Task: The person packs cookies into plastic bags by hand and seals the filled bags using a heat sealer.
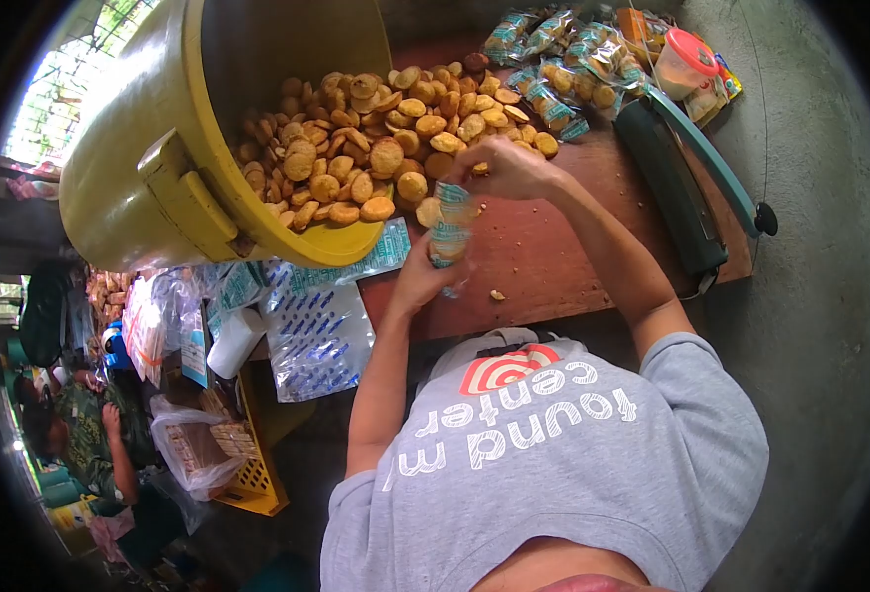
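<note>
A clear plastic packet with teal print [451,225] stands upright over the reddish tabletop [553,247], with my left hand [431,273] wrapped round its lower part. At the packet's upper end is my right hand [507,168], fingers curled in; whether they hold a cookie or the packet's edge is too small to tell. Round golden cookies [385,153] spill in a heap from the tipped yellow tub [193,128], close beside both hands.
Filled packets [563,74] and a pink-lidded container [684,62] lie at the back right, near a green long-armed sealer [667,187]. Printed plastic sheets [318,331] hang over the front left edge. Another person [84,434] is at far left, beside a yellow crate [257,483].
</note>
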Tool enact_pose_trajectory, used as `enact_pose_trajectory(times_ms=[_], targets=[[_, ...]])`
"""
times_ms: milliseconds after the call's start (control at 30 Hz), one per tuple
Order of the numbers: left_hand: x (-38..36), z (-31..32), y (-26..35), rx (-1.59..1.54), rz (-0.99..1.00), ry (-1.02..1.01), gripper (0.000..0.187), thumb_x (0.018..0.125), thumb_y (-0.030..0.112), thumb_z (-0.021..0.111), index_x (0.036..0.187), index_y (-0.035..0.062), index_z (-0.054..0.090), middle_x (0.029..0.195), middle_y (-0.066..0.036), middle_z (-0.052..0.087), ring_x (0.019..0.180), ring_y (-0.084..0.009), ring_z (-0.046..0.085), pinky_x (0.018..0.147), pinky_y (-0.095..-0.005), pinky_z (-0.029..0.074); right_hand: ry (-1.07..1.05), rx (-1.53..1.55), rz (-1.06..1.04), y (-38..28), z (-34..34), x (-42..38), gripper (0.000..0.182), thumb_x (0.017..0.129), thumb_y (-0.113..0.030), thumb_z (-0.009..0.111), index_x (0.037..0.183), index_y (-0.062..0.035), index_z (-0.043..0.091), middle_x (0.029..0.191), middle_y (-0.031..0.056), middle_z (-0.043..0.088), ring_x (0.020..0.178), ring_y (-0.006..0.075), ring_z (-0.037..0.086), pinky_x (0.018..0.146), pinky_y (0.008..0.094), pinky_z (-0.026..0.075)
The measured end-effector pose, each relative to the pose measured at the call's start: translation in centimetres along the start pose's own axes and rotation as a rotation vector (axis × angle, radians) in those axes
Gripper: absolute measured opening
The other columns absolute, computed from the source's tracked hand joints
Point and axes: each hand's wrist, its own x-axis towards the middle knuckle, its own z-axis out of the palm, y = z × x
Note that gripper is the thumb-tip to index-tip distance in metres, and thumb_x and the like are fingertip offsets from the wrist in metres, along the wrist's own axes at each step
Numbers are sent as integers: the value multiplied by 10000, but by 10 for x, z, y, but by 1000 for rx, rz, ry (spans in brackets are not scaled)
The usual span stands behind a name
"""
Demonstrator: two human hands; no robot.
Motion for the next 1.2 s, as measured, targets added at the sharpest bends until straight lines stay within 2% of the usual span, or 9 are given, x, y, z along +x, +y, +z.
enact_pose_trajectory(times_ms=[100,200,333,467,533,600,700,967,1200], targets=[[4,-4,-11,11,15,-26,286,699,60,718,930,42,550,768,-16,582,624,-124,575,553,-259,475,-315,-114,82,3,3,3,282,759,-216,633,1000,-69,636,866,98,646,776,208,610,702,315,481],[3,-8,-14,-30,-2,-14,302,698,55,717,958,50,563,809,-12,593,695,-125,588,617,-261,490,-194,238,325,-7,13,-3,339,794,-294,623,1045,-67,616,894,122,641,815,219,602,717,326,471],[-2,-10,-10,-175,-105,-42,299,692,48,717,954,49,573,834,-19,605,717,-122,589,638,-260,491,-274,-68,-17,-2,24,0,361,853,-351,564,1031,-40,599,940,71,626,819,157,577,728,270,468],[-8,-17,-15,-51,-60,23,334,691,52,718,978,35,548,814,-28,603,687,-130,595,609,-259,494,-175,323,201,1,30,20,302,855,-274,569,1042,-37,591,915,69,630,817,124,573,722,257,469],[-12,-22,-17,-127,-107,-15,309,691,95,730,941,42,557,813,-25,602,688,-126,598,625,-251,485,190,218,-3,32,49,38,229,860,-196,558,1027,-43,592,886,63,637,791,83,562,666,231,468],[-16,-21,-14,-171,-72,-16,318,695,90,729,953,37,551,813,-29,601,681,-131,601,624,-254,492,174,170,102,35,62,40,228,799,-105,587,1023,-65,587,938,64,603,841,149,567,697,274,465],[-18,-23,-19,-261,-27,-14,334,700,81,725,973,28,539,820,-40,599,675,-140,607,622,-259,504,235,-523,-227,45,93,35,501,601,-170,678,1078,-117,534,1016,72,487,984,266,480,803,390,397],[-17,-23,-20,-276,55,21,374,688,72,736,994,18,527,805,-52,599,673,-139,606,619,-259,512,264,-278,-70,45,80,33,459,619,-182,684,1060,-136,562,971,77,496,976,246,491,787,359,417],[-12,-17,-17,-224,39,22,351,686,92,743,961,19,537,788,-44,596,659,-129,600,594,-245,498,368,-643,-204,48,92,35,521,641,-65,650,1138,-112,501,1027,139,456,947,305,491,788,371,434]])
